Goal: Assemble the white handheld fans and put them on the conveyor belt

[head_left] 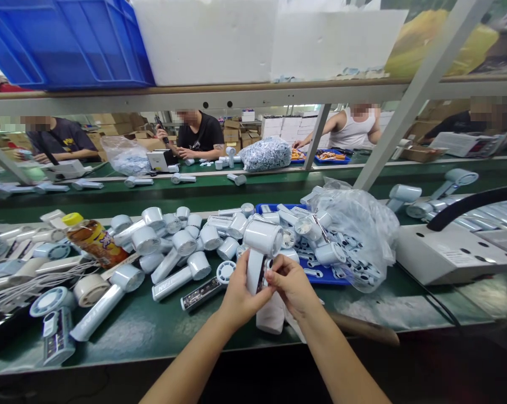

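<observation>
A light-blue handheld fan [263, 238] is upright in front of me, its round head at the top. My left hand [240, 294] is closed around its handle, which shows a dark inner section on the right side. At that section, my right hand [294, 285] is pinched, thumb and finger together. Whatever it holds there is too small and covered to make out. Just left of my hands lies another fan with an uncovered dark handle [201, 293]. Behind them is a blue tray [329, 275] with fans and small pale cover pieces. Below my hands is a white cloth-like bundle [270, 315].
Many fans [181, 244] are piled left of centre, beside a drink bottle [97, 241] with a yellow cap. A clear plastic bag [354, 224] and a white box-shaped device [442, 252] stand to the right. Across the line, several people sit behind a metal frame [388, 112].
</observation>
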`<state>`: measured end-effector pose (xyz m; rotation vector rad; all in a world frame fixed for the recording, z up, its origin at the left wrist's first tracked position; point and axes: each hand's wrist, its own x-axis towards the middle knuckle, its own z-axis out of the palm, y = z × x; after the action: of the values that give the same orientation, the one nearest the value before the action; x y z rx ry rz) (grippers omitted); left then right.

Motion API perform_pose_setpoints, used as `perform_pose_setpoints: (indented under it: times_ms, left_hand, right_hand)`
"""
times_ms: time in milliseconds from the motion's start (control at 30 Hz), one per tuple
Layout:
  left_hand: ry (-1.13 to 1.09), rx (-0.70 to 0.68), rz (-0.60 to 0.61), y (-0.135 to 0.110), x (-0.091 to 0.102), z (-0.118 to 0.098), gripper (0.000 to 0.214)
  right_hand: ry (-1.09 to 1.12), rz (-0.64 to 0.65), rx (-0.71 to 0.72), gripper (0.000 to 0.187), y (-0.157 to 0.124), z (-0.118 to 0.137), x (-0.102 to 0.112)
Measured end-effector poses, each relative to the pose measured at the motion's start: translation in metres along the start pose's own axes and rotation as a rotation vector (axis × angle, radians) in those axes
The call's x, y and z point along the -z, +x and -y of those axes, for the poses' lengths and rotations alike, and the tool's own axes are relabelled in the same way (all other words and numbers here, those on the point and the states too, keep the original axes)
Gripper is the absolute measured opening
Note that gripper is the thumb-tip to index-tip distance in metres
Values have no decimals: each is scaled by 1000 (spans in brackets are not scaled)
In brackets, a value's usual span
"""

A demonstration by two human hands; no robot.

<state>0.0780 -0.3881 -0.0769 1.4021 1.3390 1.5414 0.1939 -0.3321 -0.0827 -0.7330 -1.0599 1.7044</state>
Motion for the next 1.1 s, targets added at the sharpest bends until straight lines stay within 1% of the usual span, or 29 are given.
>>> perform_pose_setpoints:
  times_ms: [67,133,200,233,300,433,567,733,767,833,900,967,1033,1100]
  left_hand:
    - [-82,53,60,0,1,-5,61]
    - [-136,91,107,0,3,-9,56]
    - [-125,94,122,0,5,-13,52]
    - [-104,85,115,0,6,-16,50]
    - [-69,61,86,-1,7,-23,50]
    - [-96,72,105,-6,5,-37,48]
    - [-223,143,94,-9,3,-37,43]
    - [-120,67,180,-5,10,-32,47]
    - [-93,60,187,-5,11,-31,48]
    - [-21,55,175,-4,13,-31,52]
    - [41,58,144,-5,12,-29,53]
    - [35,87,116,-6,12,-24,48]
    - [-54,148,112,-8,14,-18,41]
    - [-206,236,99,-10,19,-11,37]
  right_hand:
    - [-30,52,25,39,2,4,5]
    - [-70,117,84,48,3,6,13]
    - [-152,171,151,58,4,6,21]
    - [-195,188,170,59,3,5,24]
    - [-226,212,164,58,0,2,26]
    - [-144,323,121,63,-9,3,21]
    - [-203,293,117,61,-12,11,18]
    - [-122,322,115,50,-9,11,18]
    - [-106,308,133,49,-9,9,15]
    - [-113,228,178,46,-8,3,9]
    - [-191,146,212,44,-5,-3,3]
    - [-277,141,218,44,-3,-5,1]
    - [-344,194,203,46,-4,-3,10]
    - [-498,254,176,46,-11,2,33]
